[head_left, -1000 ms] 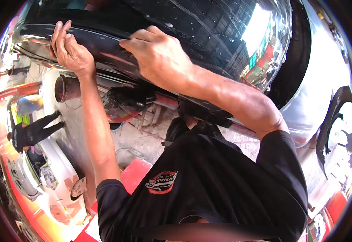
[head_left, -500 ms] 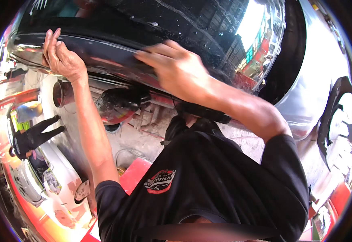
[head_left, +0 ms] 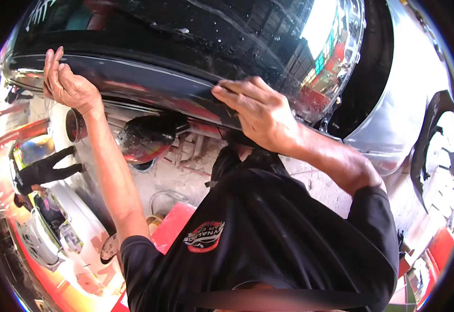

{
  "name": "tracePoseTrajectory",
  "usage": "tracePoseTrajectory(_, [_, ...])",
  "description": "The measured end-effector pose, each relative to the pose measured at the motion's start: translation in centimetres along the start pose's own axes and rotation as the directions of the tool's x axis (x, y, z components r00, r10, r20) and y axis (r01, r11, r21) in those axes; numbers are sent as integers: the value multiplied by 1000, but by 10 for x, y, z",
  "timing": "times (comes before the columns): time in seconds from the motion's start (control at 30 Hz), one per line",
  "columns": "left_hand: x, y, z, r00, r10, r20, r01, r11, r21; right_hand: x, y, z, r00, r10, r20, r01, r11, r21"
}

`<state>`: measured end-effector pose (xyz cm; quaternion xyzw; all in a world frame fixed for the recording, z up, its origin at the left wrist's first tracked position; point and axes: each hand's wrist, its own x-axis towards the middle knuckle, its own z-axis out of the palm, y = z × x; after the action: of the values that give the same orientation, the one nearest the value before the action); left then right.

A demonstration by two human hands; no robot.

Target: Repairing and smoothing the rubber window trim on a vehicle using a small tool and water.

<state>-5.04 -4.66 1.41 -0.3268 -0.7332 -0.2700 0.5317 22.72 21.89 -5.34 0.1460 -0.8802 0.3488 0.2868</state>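
A long dark grey car pillar point(head_left: 154, 80) runs across the upper part of the view, along the edge of a glossy, dusty windshield point(head_left: 211, 52). Around the far left stretch of this pillar rests my left hand point(head_left: 71, 88), its fingers pointing up and apart. My right hand point(head_left: 263, 112) lies across the pillar farther right, fingers stretched out flat and close together over its surface. Whether anything thin sits beneath those fingers is hidden. Below the pillar, between my arms, is a dark side mirror point(head_left: 146, 138) with dull patches.
A silver body panel point(head_left: 388, 109) stands at the right, beside a loose black curved part point(head_left: 427, 140). Low left of me is a red surface point(head_left: 172, 229). Another person in black point(head_left: 47, 169) stands off at the left, near a white car body point(head_left: 79, 213).
My right hand has slid rightward along the pillar. My left hand sits slightly lower and farther left in the view, which has shifted a little.
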Motion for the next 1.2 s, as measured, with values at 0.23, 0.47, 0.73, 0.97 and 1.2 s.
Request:
tracePoseTrajectory(0.23, [-5,-9,7,1000,-12,-23,11,999,-46,66,-9,43,995,-63,-78,72,989,129])
tracePoseTrajectory(0.47, [4,4,6,1000,-10,16,10,999,34,12,-4,11,996,72,-48,-66,992,105])
tracePoseTrajectory(0.73, [2,-6,1,999,-35,28,36,998,-42,-35,16,-12,996,89,12,-90,992,91])
tracePoseTrajectory(0.97, [-1,-9,4,997,27,71,-25,999,-31,31,10,29,994,-51,-93,64,987,149])
tracePoseTrajectory(1.2, [5,1,6,1000,1,18,0,1000,-27,-38,19,-8,995,86,-41,-81,990,112])
